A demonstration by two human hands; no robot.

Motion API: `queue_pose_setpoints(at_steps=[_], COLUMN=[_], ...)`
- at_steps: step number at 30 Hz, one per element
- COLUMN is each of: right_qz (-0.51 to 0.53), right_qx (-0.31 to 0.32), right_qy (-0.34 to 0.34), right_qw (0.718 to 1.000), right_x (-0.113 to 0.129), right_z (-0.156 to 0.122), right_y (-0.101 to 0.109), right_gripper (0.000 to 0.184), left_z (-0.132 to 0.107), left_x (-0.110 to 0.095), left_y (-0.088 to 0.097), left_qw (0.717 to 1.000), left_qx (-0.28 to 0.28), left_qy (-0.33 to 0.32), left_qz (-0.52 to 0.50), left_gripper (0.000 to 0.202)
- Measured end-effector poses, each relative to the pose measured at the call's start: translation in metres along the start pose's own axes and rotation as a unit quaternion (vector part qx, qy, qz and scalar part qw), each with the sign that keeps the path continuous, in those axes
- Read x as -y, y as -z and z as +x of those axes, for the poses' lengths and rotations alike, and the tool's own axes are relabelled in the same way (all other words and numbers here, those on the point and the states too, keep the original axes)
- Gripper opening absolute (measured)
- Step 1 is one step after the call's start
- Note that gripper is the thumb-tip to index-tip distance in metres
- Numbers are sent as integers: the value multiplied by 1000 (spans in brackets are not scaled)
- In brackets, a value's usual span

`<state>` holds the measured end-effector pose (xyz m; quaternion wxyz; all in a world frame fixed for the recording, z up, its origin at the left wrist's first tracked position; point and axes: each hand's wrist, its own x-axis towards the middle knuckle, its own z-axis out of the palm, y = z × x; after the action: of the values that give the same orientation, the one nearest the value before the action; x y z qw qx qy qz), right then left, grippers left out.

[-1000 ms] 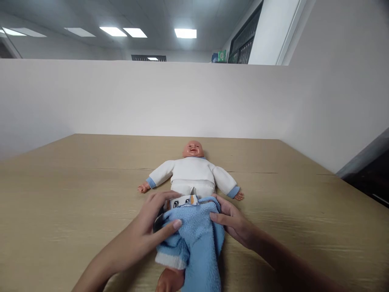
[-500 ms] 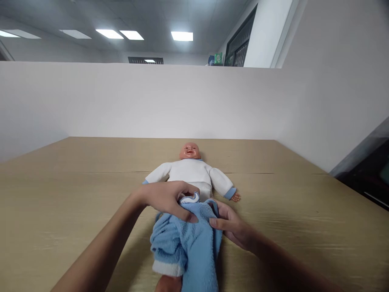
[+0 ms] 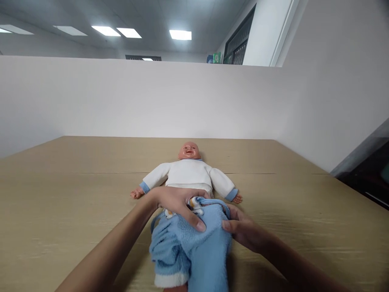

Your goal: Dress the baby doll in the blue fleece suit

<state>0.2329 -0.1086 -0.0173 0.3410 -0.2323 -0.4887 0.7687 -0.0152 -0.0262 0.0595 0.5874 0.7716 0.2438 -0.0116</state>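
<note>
A baby doll [image 3: 189,172] lies on its back, head at the far end, in a white top with blue cuffs. Fluffy blue pants [image 3: 206,247] with a white cuff cover its legs, bunched up on the left leg as I see it. My left hand [image 3: 182,205] grips the waistband, thumb on the outside and fingers tucked behind the edge. On the opposite side my right hand [image 3: 240,225] pinches the waistband, its fingers hidden inside the cloth. A white patterned lining shows between the hands. The doll's feet are out of view.
The doll lies on a wide wooden table [image 3: 75,194] with a seam across it. A white partition [image 3: 146,97] stands behind, and a wall [image 3: 328,93] rises at the right. A dark object [image 3: 367,174] sits at the right edge.
The right hand has moved slightly right, stretching the waistband wider. The left hand has shifted a little right too. The doll's left-side hand in view has come out from behind my wrist.
</note>
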Motion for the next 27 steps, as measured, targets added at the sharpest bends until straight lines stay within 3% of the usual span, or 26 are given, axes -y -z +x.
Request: queue_pose_setpoints(at_steps=[4, 7, 10, 12, 16, 19, 22, 25, 27], right_qz=[-45, -136, -200, -202, -157, -173, -194, -185, -177], right_qx=[12, 65, 96, 80, 24, 12, 74, 162, 182], right_qy=[-44, -100, -112, -94, -34, -33, -90, -159, -180], right_qw=[998, 984, 969, 972, 987, 984, 974, 956, 950], right_x=[8, 19, 27, 28, 21, 18, 25, 36, 39], right_z=[-4, -10, -15, -16, -12, -10, -12, -17, -20], right_y=[1, 0, -2, -1, 5, 7, 4, -2, -3], right_gripper=[51, 48, 43, 41, 46, 47, 50, 60, 67], left_z=[-2, -3, -6, -7, -5, -4, -4, -5, -6], left_x=[0, -2, -4, -5, -4, 0, 4, 8, 10], left_y=[0, -3, -7, -8, -8, -7, -6, -6, -7], left_qw=[996, 995, 998, 999, 995, 993, 990, 991, 994], left_qx=[83, 70, 32, 31, 84, 105, 117, 92, 75], left_qy=[-3, -41, -47, -37, -34, -41, -72, -81, -72], left_qz=[-38, -49, -26, -17, -41, -44, -40, -45, -44], left_gripper=[49, 43, 37, 37, 47, 47, 42, 42, 39])
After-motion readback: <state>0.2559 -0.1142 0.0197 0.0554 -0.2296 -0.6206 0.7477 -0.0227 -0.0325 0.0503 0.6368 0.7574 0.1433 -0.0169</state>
